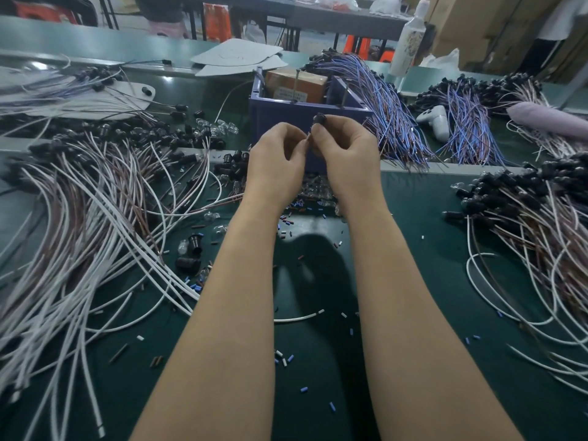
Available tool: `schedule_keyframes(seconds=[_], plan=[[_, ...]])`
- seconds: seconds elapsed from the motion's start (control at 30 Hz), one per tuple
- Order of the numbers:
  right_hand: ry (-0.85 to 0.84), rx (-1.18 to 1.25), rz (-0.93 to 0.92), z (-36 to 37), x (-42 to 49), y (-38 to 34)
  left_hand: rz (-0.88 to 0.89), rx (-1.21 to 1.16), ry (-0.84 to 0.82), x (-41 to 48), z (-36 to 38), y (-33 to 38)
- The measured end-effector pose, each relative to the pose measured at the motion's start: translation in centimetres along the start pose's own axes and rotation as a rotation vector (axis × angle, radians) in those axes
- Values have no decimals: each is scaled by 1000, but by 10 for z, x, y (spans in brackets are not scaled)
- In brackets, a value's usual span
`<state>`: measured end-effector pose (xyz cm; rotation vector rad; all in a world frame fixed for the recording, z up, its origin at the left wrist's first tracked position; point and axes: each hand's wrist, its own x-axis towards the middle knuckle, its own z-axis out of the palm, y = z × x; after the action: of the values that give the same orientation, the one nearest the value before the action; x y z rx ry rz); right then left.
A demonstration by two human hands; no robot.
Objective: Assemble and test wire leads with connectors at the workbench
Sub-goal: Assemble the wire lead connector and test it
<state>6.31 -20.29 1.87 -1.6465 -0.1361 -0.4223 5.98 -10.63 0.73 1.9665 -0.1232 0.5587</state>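
My right hand (345, 154) pinches a small black connector (319, 118) between thumb and fingertips, held up in front of the blue bin (286, 111). My left hand (276, 160) is raised beside it, fingers curled with the tips meeting the connector's lower end; what it pinches is too small to see. A big heap of white and brown wire leads (95, 224) with black connectors covers the left of the green bench. Another pile of such leads (534, 230) lies on the right.
Blue-and-brown lead bundles (391, 109) lie behind the bin, with more (467, 128) further right beside a white tool (436, 119). Loose black sockets (194, 246), clear bulbs (219, 127) and insulation scraps (286, 358) litter the mat. A white bottle (410, 39) stands at the back.
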Motion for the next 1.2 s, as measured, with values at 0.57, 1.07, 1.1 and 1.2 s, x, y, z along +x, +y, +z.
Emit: schedule_keyframes(seconds=[0.57,1.07,1.1,1.2], plan=[[8,-72,-9,0,-1,5,-48,-4,42,-1,4,-5],[54,24,27,0,-1,12,-116,45,12,-6,6,-4],[68,31,21,0,-1,12,-123,56,4,-7,5,-4],[87,38,9,2,-1,12,-147,81,-11,-6,2,-3]])
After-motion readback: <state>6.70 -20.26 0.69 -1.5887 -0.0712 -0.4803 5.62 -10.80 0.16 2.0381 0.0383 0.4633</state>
